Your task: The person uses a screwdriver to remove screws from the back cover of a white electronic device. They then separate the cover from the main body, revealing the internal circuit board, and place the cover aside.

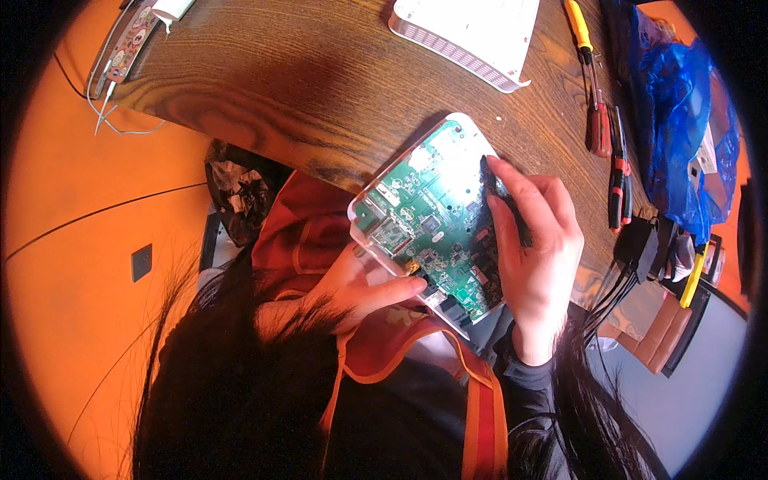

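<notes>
A green circuit board (pixel 436 220) lies in a white plastic housing (pixel 362 210) with rounded corners, tilted at the near edge of the table. My left hand (pixel 352 292) grips the housing's lower left side, its thumb over the board's edge beside the black and yellow connectors. On the opposite side, my right hand (pixel 544 232) is closed, with thumb and index finger pinching at the board's dark right edge. Whatever lies under the right fingertips is partly hidden. Glare whitens the upper part of the board.
A white vented cover (pixel 468 32) lies at the far side of the wooden table (pixel 264 72). Along the right edge are a yellow-handled screwdriver (pixel 578 28), a red-handled screwdriver (pixel 600 128), red-black pliers (pixel 618 176) and a blue plastic bag (pixel 680 120). A power strip (pixel 132 40) with cables sits far left.
</notes>
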A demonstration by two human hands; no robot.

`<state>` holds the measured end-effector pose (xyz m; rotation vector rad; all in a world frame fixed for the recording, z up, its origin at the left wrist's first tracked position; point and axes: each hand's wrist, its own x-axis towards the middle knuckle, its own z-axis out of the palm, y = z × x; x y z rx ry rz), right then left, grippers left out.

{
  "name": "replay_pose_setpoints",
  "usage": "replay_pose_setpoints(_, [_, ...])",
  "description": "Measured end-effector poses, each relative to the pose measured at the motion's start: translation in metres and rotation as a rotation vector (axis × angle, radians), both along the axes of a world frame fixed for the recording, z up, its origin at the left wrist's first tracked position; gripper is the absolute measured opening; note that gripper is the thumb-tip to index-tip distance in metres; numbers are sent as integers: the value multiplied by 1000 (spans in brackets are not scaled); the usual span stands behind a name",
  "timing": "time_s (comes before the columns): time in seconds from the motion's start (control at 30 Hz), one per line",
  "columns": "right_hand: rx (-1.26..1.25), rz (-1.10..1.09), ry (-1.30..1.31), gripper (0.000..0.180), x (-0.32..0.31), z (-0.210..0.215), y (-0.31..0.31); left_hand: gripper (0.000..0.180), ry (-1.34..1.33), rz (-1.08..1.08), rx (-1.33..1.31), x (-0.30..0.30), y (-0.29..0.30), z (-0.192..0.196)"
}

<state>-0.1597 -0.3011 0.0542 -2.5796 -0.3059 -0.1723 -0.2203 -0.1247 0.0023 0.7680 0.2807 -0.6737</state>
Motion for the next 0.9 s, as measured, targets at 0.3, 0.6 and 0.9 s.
replay_pose_setpoints(0.3, [-84, -52, -39, 34, -8, 14, 4, 75, -145, -10, 0, -1, 1, -6])
replay_pose_setpoints(0.6, [-80, -56, -37, 39, -13, 24, -1, 67, -288, -47, 100, 3, 2, -2])
replay_pose_setpoints(0.9, [329, -219, 77, 23, -11, 23, -18, 52, -200, 53, -126, 23, 3, 10])
